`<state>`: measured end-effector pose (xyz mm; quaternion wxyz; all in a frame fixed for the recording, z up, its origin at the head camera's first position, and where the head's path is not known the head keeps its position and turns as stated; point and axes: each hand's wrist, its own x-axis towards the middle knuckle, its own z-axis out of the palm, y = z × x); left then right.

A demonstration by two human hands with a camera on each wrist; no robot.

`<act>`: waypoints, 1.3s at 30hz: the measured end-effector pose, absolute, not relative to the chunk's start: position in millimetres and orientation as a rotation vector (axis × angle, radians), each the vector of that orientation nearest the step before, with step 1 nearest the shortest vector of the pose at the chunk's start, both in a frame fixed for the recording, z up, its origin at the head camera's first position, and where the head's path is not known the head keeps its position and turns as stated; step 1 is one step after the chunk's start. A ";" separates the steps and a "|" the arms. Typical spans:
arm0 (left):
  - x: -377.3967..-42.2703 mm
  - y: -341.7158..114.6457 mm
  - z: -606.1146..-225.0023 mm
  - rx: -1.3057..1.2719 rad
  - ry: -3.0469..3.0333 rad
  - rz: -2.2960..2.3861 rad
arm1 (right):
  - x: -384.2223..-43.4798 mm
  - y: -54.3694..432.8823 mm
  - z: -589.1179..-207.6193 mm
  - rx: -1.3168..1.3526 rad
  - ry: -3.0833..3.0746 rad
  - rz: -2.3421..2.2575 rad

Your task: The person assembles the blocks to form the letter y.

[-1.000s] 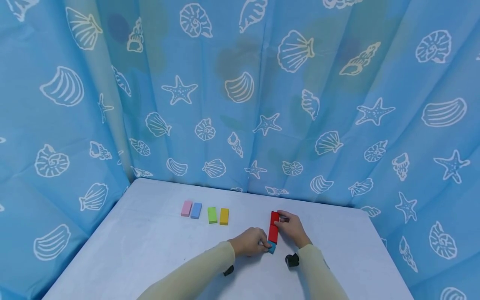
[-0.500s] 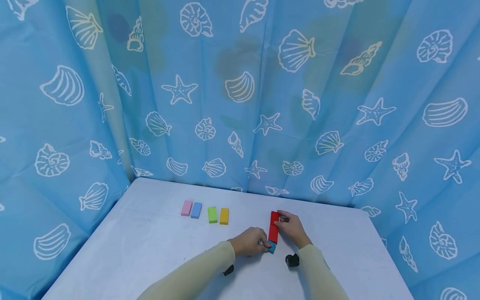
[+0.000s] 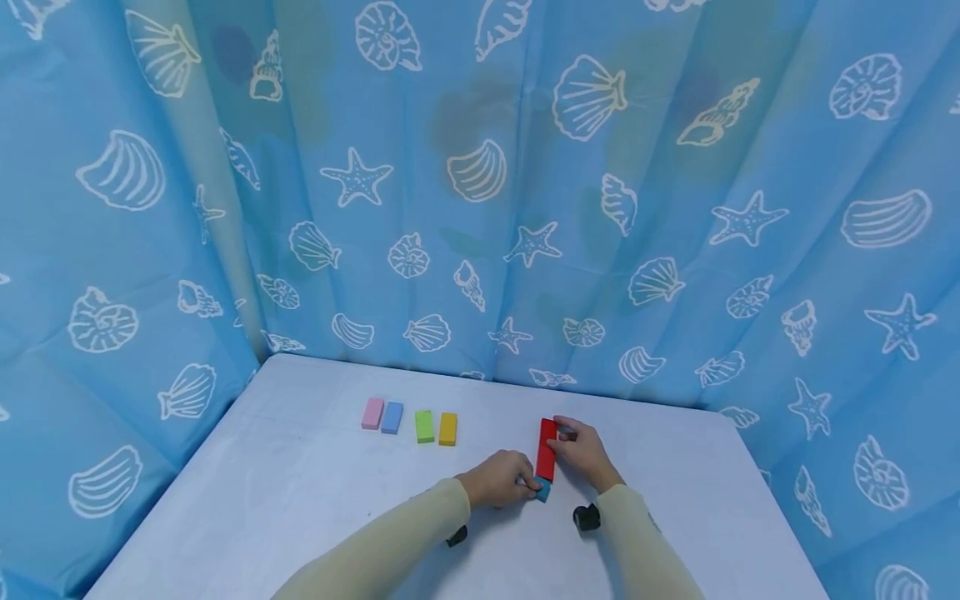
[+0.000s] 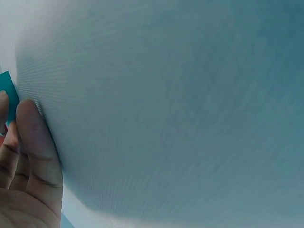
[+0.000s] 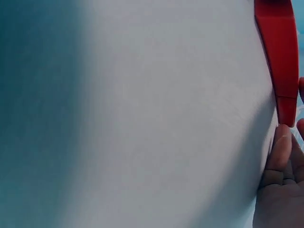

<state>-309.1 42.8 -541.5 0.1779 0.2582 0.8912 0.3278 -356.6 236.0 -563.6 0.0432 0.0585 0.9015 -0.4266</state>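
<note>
Two red blocks point(image 3: 547, 450) lie end to end on the table, their seam visible in the right wrist view. A teal block point(image 3: 543, 490) sits at their near end, apparently touching and slightly turned. My left hand point(image 3: 498, 480) pinches the teal block between thumb and fingers; in the left wrist view the teal block point(image 4: 8, 97) is partly cut off. My right hand point(image 3: 585, 454) holds the far red block, with fingers at its far end and right side. In the right wrist view, fingertips of the right hand point(image 5: 280, 190) meet the end of the red blocks point(image 5: 281, 52).
On the white table point(image 3: 315, 483), a pink block point(image 3: 372, 413), a blue block point(image 3: 392, 417), a green block point(image 3: 424, 426) and a yellow block point(image 3: 447, 429) stand in a loose row at the left. A blue shell-patterned curtain point(image 3: 420, 275) hangs behind the table.
</note>
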 end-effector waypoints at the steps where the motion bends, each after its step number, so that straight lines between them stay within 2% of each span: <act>1: -309.2 42.7 -541.3 0.731 2.519 0.928 | -355.6 236.0 -561.5 0.164 2.765 -1.293; 19: -310.2 40.7 -544.6 0.762 2.534 0.919 | -333.6 238.8 -550.7 -0.094 2.892 -1.054; 39: -307.1 47.7 -540.9 0.727 2.555 0.887 | -330.4 240.4 -552.2 -0.150 2.939 -0.913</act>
